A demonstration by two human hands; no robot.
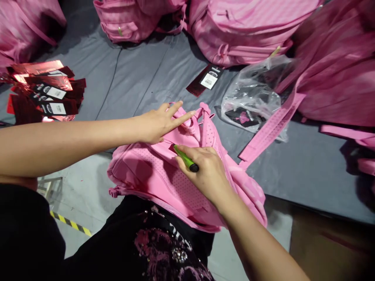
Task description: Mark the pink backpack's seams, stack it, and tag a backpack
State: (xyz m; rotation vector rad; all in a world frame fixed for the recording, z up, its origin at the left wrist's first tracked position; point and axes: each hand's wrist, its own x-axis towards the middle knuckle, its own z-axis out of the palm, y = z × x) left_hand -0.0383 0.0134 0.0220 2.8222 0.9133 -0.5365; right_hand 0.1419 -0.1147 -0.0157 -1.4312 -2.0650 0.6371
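1. Left hand lies flat, fingers spread, pressing pink backpack top.
2. Right hand is closed around green lighter (tip at the fabric).
3. Backpack rests at counter edge, against person's lap.

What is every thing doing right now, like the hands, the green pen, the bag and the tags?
Left hand: flat, pressing on the backpack.
Right hand: closed around the green pen.
Green pen: held, tip against the backpack.
Pink backpack: lying back-side up on the lap.
Red tags: piled loosely.
Plastic bag: crumpled, lying on grey cloth.
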